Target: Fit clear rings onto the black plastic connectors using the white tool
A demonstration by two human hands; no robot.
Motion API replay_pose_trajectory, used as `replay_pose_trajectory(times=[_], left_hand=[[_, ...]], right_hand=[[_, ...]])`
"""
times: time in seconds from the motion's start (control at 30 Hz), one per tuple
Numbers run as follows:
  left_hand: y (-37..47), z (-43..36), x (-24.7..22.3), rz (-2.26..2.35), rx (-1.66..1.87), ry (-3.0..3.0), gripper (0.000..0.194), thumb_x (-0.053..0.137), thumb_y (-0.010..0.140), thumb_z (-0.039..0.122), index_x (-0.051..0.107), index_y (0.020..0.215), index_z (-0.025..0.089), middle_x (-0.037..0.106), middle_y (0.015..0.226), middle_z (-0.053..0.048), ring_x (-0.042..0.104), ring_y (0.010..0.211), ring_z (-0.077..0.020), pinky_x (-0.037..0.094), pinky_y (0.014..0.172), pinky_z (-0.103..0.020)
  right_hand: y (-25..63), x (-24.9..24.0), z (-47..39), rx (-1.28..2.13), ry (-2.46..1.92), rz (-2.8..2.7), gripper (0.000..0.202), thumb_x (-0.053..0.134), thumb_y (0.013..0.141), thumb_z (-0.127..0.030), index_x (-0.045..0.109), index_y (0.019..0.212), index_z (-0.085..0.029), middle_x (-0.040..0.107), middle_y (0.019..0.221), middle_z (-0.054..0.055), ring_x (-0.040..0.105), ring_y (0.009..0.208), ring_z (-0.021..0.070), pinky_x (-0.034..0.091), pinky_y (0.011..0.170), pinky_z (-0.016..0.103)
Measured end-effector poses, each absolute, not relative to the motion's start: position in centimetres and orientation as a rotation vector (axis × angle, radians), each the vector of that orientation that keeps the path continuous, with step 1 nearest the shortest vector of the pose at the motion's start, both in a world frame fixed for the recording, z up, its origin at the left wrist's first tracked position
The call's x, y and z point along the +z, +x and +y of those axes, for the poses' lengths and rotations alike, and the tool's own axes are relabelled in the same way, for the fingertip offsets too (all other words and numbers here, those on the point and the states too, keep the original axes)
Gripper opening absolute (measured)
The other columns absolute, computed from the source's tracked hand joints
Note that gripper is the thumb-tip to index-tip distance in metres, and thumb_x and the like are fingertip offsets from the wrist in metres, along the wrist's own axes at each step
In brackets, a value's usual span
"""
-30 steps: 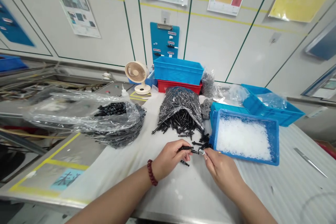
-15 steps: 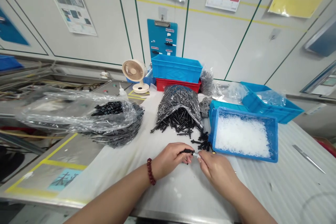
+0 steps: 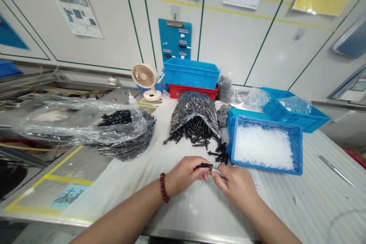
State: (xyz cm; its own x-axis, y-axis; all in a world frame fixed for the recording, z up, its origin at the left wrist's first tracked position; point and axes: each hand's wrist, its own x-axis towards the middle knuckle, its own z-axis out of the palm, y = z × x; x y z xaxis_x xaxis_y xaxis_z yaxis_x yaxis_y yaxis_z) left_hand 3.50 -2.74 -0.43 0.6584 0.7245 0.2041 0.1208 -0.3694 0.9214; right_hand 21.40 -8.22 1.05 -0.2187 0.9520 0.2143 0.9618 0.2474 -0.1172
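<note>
My left hand (image 3: 190,171), with a dark red bead bracelet on its wrist, grips a slim black ridged plastic part (image 3: 203,165). My right hand (image 3: 236,183) is closed around a thin silver metal tool (image 3: 257,186), whose back end sticks out beyond the hand. Its front end meets the right tip of the black part; fingers hide most of the shaft. Loose black parts (image 3: 220,154) lie just beyond my hands. They spill from a clear bag (image 3: 194,103). On the right, a blue bin (image 3: 299,152) holds many small translucent white rings (image 3: 263,146).
Tweezers (image 3: 336,169) lie at the right. Another open bag (image 3: 126,148) of black parts stands at the left. At the back are a small fan (image 3: 144,78), a blue crate (image 3: 191,74) on a red one (image 3: 193,92), and more blue bins (image 3: 314,120).
My right hand has shifted slightly, its fingertips now closer to the black part's tip. More of the silver tool's back end shows. My left hand keeps hold of the black part.
</note>
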Motion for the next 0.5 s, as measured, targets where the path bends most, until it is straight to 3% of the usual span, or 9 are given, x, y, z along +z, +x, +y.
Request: replay_pose_trajectory(times=[0.17, 0.27, 0.5], left_hand=[[3.32, -2.53, -0.46, 0.688, 0.772, 1.802, 0.019, 0.047, 0.085, 0.023, 0.062, 0.087, 0.011, 0.065, 0.073, -0.005, 0.060, 0.061, -0.0112, 0.051, 0.060, -0.020], [3.25, -2.34, -0.49, 0.682, 0.793, 1.757, 0.021, 0.046, 0.085, 0.023, 0.062, 0.087, 0.010, 0.063, 0.072, -0.005, 0.059, 0.060, -0.0108, 0.050, 0.059, -0.020], [3.01, -2.18, -0.64, 0.701, 0.739, 1.712, 0.021, 0.045, 0.085, 0.022, 0.061, 0.088, 0.009, 0.061, 0.071, -0.005, 0.057, 0.060, -0.0103, 0.048, 0.059, -0.021]], right_hand=[[21.57, 1.68, -8.20, 0.202, -1.717, -2.262, 0.021, 0.038, 0.082, -0.020, 0.057, 0.076, -0.021, 0.062, 0.063, 0.000, 0.054, 0.056, 0.0141, 0.024, 0.050, 0.025], [21.74, 1.91, -8.11, 0.422, -1.638, -2.265, 0.029, 0.034, 0.077, -0.012, 0.058, 0.090, -0.021, 0.065, 0.080, 0.002, 0.058, 0.072, 0.0159, 0.034, 0.060, 0.024], [21.79, 1.79, -8.00, 0.583, -1.547, -2.245, 0.032, 0.032, 0.080, -0.012, 0.057, 0.099, -0.020, 0.065, 0.094, 0.005, 0.058, 0.082, 0.0177, 0.039, 0.070, 0.027]])
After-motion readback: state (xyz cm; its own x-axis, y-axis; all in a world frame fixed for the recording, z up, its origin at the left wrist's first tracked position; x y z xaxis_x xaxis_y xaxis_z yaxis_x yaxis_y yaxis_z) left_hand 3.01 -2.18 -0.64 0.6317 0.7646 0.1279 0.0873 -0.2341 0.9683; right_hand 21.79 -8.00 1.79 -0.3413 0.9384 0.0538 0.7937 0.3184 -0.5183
